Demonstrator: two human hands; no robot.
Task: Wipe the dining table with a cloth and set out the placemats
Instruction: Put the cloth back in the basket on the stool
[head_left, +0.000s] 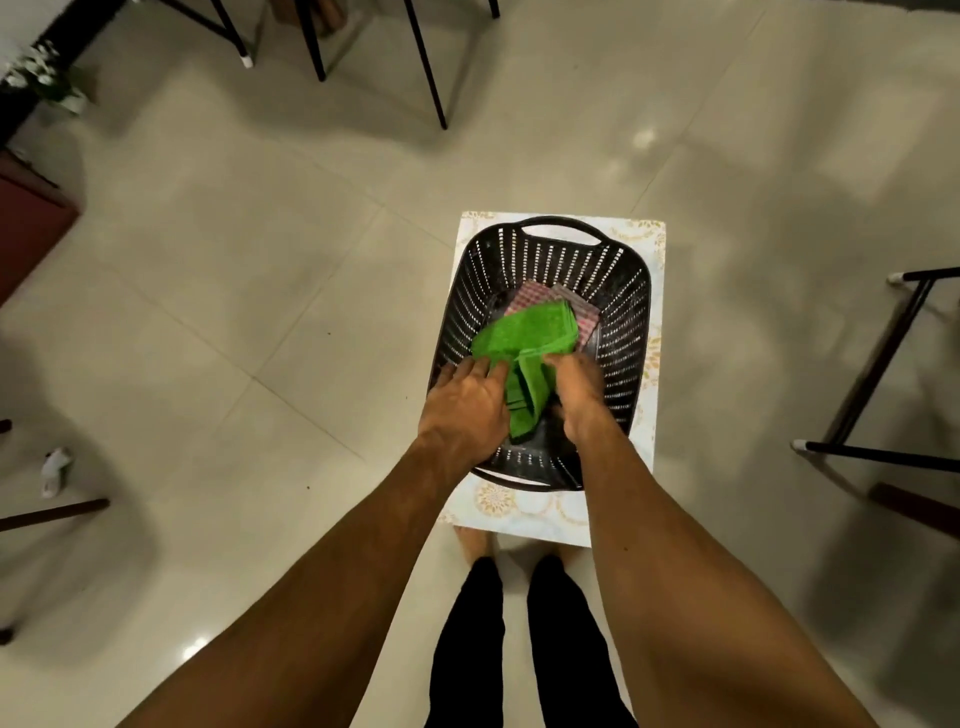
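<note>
The green cloth (524, 332) lay in the black basket (623, 322) at centre frame, on top of checked mats (522, 297). The basket stood on a small patterned counter (519, 512). My right hand (576, 395) pinched a fold of the cloth, and my left hand (465, 400) rested on it, fingers nearly straight. Handling judgement: soft, light, limp — it would likely sag and unfold when lifted. Recommended hold: the folded edge, not a loose corner.
</note>
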